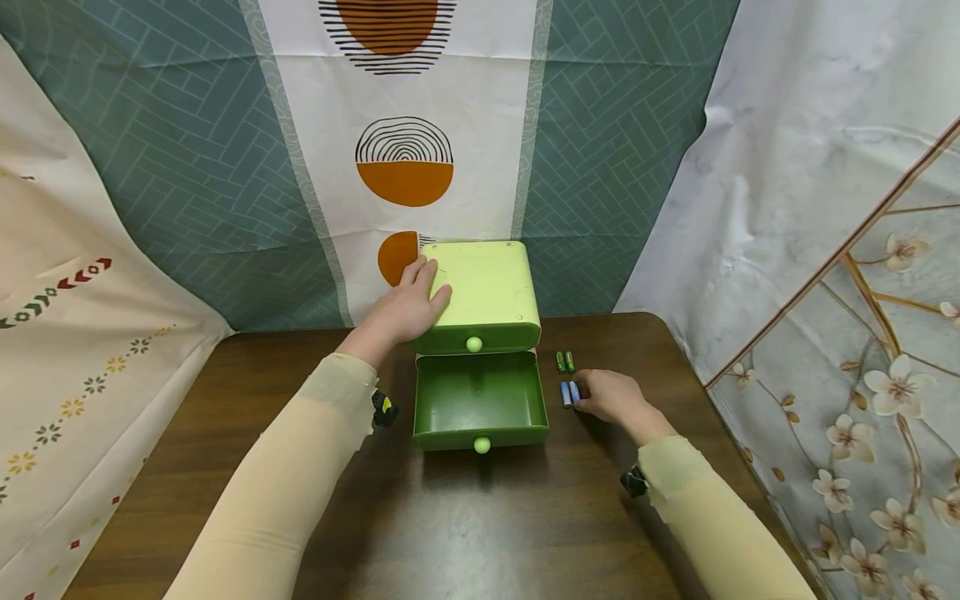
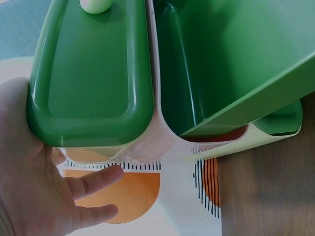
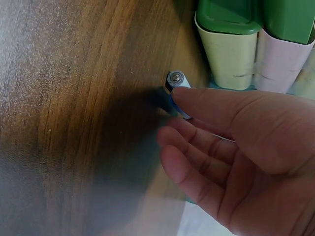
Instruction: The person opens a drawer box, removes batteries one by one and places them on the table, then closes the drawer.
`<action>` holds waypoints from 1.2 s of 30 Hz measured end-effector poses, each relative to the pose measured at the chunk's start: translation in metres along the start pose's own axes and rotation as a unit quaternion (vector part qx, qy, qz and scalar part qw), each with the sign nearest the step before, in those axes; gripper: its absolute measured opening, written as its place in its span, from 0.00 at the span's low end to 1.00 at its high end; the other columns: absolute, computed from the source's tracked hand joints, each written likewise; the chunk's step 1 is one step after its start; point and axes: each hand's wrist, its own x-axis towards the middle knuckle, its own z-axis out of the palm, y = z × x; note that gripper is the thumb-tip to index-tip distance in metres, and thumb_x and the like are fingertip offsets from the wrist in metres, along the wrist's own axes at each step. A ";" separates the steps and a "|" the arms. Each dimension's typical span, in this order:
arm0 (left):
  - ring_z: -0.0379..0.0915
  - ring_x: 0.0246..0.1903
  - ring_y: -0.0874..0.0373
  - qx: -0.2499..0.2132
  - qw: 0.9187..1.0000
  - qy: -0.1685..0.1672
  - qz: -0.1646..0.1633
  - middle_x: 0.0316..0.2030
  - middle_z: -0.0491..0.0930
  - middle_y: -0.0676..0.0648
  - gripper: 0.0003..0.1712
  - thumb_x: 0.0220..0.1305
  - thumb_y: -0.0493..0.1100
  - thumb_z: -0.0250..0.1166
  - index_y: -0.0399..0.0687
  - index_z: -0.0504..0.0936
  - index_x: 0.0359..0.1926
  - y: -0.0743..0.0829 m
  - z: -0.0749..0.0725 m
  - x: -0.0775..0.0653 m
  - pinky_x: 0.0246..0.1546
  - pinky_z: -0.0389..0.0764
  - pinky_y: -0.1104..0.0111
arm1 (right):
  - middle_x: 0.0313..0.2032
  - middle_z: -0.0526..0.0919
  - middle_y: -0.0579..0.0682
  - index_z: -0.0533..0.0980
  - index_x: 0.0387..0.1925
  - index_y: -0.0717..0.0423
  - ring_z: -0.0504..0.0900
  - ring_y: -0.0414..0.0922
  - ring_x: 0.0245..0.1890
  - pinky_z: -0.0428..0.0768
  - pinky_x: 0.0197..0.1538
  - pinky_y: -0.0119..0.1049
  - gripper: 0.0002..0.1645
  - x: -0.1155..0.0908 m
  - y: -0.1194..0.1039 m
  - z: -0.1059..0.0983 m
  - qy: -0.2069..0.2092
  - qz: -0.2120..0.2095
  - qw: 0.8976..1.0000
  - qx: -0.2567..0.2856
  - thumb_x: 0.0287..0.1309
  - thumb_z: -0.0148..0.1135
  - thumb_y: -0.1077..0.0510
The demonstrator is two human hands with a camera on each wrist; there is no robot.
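A small drawer cabinet (image 1: 486, 283) with a pale yellow-green top stands by the back wall. My left hand (image 1: 408, 307) rests on its upper left edge, fingers extended along the side in the left wrist view. The top drawer (image 2: 88, 73) is closed; below it, the green drawer (image 1: 480, 400) is pulled out, with nothing inside. To the right, my right hand (image 1: 611, 396) pinches a blue battery (image 1: 574, 392) between thumb and fingers, low over the table; the fingers hide part of it. Beside it lies another blue battery (image 1: 566, 394).
Two green batteries (image 1: 565, 362) lie just behind the blue ones. A closed lower drawer (image 2: 283, 118) shows under the pulled-out one. Patterned cloth (image 1: 630, 150) hangs behind and at both sides of the brown wooden table (image 1: 480, 533).
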 end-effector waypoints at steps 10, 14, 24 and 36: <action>0.59 0.80 0.33 -0.005 1.000 0.003 -0.001 0.90 0.31 0.49 0.47 0.86 0.70 0.39 0.56 0.38 0.92 0.001 0.000 0.000 0.78 0.60 0.38 | 0.32 0.82 0.44 0.84 0.63 0.59 0.79 0.45 0.34 0.80 0.40 0.47 0.27 0.002 0.000 0.002 -0.008 0.007 1.000 -0.002 0.67 0.80 0.54; 0.58 0.81 0.33 -0.006 1.000 0.002 -0.001 0.90 0.31 0.49 0.47 0.86 0.70 0.39 0.56 0.38 0.92 0.001 0.000 -0.001 0.79 0.59 0.38 | 0.33 0.83 0.45 0.84 0.63 0.59 0.79 0.45 0.35 0.81 0.41 0.48 0.27 0.003 0.001 0.003 -0.007 0.005 1.000 -0.002 0.67 0.80 0.54; 0.58 0.81 0.32 -0.002 1.000 0.003 -0.002 0.90 0.31 0.48 0.47 0.86 0.70 0.38 0.55 0.38 0.92 0.001 0.001 0.000 0.79 0.59 0.38 | 0.34 0.84 0.45 0.85 0.60 0.58 0.80 0.44 0.35 0.81 0.40 0.48 0.24 0.003 0.001 0.005 -0.005 0.008 1.000 0.001 0.67 0.80 0.55; 0.57 0.81 0.32 -0.002 1.000 0.000 -0.003 0.90 0.30 0.49 0.47 0.86 0.70 0.37 0.55 0.37 0.92 0.002 0.000 -0.001 0.79 0.58 0.38 | 0.33 0.84 0.45 0.85 0.61 0.58 0.80 0.44 0.34 0.82 0.39 0.47 0.26 0.002 0.001 0.005 -0.006 0.009 1.000 0.004 0.66 0.80 0.55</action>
